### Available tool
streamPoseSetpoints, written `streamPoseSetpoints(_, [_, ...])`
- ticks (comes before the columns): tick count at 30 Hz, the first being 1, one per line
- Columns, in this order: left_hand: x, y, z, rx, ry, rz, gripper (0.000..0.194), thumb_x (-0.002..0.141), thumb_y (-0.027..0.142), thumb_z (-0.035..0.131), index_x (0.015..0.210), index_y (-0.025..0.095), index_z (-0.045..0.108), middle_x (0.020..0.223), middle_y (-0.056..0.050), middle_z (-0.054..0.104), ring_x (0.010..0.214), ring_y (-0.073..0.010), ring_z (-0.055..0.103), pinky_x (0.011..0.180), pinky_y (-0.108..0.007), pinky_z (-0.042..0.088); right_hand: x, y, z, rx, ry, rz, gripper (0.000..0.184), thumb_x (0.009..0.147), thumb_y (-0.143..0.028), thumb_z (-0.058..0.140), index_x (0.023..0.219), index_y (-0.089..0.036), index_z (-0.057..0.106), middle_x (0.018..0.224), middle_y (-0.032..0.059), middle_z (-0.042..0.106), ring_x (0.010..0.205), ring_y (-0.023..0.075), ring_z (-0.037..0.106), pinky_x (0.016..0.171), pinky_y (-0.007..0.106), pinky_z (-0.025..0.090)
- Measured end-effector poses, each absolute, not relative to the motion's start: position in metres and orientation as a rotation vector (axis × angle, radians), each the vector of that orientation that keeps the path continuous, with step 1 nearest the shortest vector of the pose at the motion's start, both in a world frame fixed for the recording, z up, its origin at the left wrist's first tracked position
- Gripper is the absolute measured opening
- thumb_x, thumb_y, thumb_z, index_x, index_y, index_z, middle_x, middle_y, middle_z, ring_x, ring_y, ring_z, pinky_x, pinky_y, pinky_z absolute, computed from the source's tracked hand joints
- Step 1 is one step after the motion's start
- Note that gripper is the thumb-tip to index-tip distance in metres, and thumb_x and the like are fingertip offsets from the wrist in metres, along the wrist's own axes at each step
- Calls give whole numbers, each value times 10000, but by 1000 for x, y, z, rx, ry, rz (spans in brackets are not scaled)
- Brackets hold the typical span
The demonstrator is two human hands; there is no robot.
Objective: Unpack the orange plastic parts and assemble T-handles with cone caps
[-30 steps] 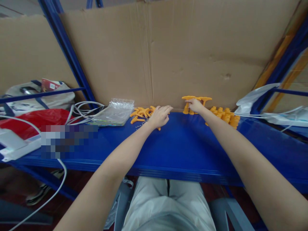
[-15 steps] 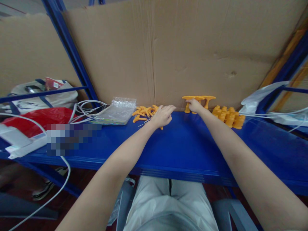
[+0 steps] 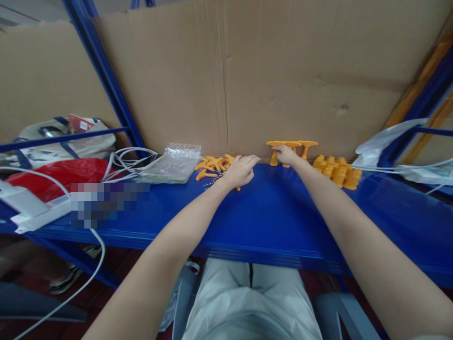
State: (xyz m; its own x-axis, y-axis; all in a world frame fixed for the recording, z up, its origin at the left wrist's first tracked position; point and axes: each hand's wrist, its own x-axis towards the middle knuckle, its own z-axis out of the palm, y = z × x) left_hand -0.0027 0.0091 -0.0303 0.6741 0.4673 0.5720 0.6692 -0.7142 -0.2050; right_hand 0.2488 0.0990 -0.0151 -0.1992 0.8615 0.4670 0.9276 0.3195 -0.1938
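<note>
My left hand [image 3: 240,171] lies at the right side of a pile of orange plastic pieces [image 3: 212,163], its fingers stretched out and nothing visibly held. Small metal screws [image 3: 209,184] are scattered in front of that pile. My right hand [image 3: 286,155] is closed at the stem of an orange T-shaped piece [image 3: 273,159], which stands upright near the cardboard. Other T-shaped pieces [image 3: 306,150] stand beside it, partly hidden by my fingers. To the right of my right forearm, several short orange cylindrical pieces [image 3: 338,172] are grouped upright.
A cardboard sheet [image 3: 283,71] backs the blue table [image 3: 262,217]. At left lie clear plastic bags [image 3: 170,165], white cables [image 3: 130,153], a red bag [image 3: 63,174] and a white power strip [image 3: 38,217]. A translucent plastic bag [image 3: 378,146] lies at right.
The view has shifted slightly. My right hand and the leftmost T-shaped piece have moved a little left against the neighbouring pieces. My left hand has stayed by the pile.
</note>
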Motion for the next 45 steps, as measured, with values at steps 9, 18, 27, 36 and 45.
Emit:
streamPoseSetpoints(9, [-4, 11, -31, -2511, -872, -707, 524, 876, 108, 426, 1381, 145, 562, 1440, -174, 598, 1329, -273, 560, 1055, -447, 419, 255, 96, -13, -1672, -2035, -143, 566, 856, -35, 439, 1378, -112, 645, 1388, 126, 650, 1330, 250, 587, 1159, 381, 423])
streamPoseSetpoints(18, [-3, 9, -29, -2530, -884, -690, 517, 875, 101, 433, 1374, 124, 564, 1435, -178, 603, 1323, -264, 572, 1056, -429, 436, 260, 90, -14, -1666, -2035, -177, 570, 832, -34, 462, 1364, -107, 654, 1369, 143, 662, 1327, 266, 589, 1144, 395, 442])
streamPoseSetpoints(27, [-4, 11, -30, -2521, -889, -683, 501, 881, 110, 440, 1368, 131, 557, 1430, -176, 602, 1306, -259, 580, 1045, -413, 438, 252, 79, -10, -1749, -2040, -104, 556, 850, -33, 464, 1369, -85, 658, 1324, 169, 687, 1255, 275, 642, 1090, 361, 489])
streamPoseSetpoints(36, [-5, 12, -30, -2539, -879, -708, 508, 875, 115, 430, 1363, 144, 567, 1416, -172, 613, 1298, -270, 581, 1042, -436, 436, 251, 80, -13, -1761, -2097, -170, 551, 865, -67, 474, 1381, -125, 659, 1351, 151, 673, 1260, 285, 635, 1092, 387, 499])
streamPoseSetpoints(45, [-3, 9, -29, -2527, -925, -669, 496, 883, 118, 437, 1364, 121, 561, 1429, -185, 597, 1303, -268, 576, 1041, -409, 439, 249, 75, -13, -1833, -2145, -190, 544, 870, -66, 483, 1383, -115, 658, 1316, 161, 693, 1212, 276, 668, 1071, 343, 495])
